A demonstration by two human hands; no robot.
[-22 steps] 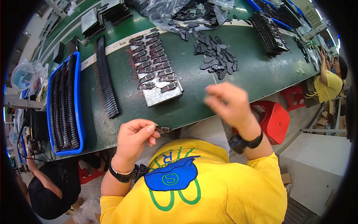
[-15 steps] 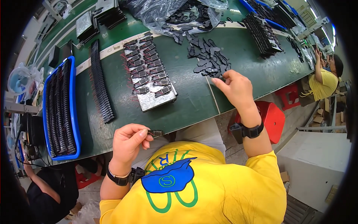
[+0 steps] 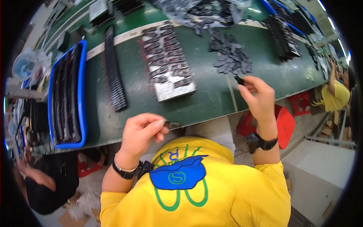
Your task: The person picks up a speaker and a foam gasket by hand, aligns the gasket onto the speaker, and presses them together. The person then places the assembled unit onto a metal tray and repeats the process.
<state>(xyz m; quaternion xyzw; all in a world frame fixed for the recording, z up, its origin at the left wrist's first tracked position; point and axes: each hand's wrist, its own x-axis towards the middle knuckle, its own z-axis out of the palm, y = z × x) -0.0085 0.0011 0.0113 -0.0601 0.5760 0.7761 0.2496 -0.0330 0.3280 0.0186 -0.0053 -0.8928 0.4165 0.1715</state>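
Note:
My left hand (image 3: 140,132) pinches a small black speaker module (image 3: 174,124) by one end, over the near edge of the bench. Between the thumb and fingers of my right hand (image 3: 260,96) is a thin black plastic piece (image 3: 239,80). Just beyond that hand lies a loose pile of similar flat black pieces (image 3: 231,56). Ahead of my left hand, a stack of silver metal plates (image 3: 176,92) carries two columns of small modules with red wires (image 3: 160,56). The picture is slightly blurred, so fine detail on the held parts is hard to see.
On the left stand a long row of black parts (image 3: 115,73) and a blue tray (image 3: 84,102) filled with more rows. A plastic bag (image 3: 200,13) of black pieces lies at the back. Stacked black plates (image 3: 281,38) stand far right. Red stools (image 3: 284,123) and other people flank the bench.
My right hand has picked up a black piece from by the pile and drawn slightly back. My left hand keeps the speaker module. The whole view has shifted a little.

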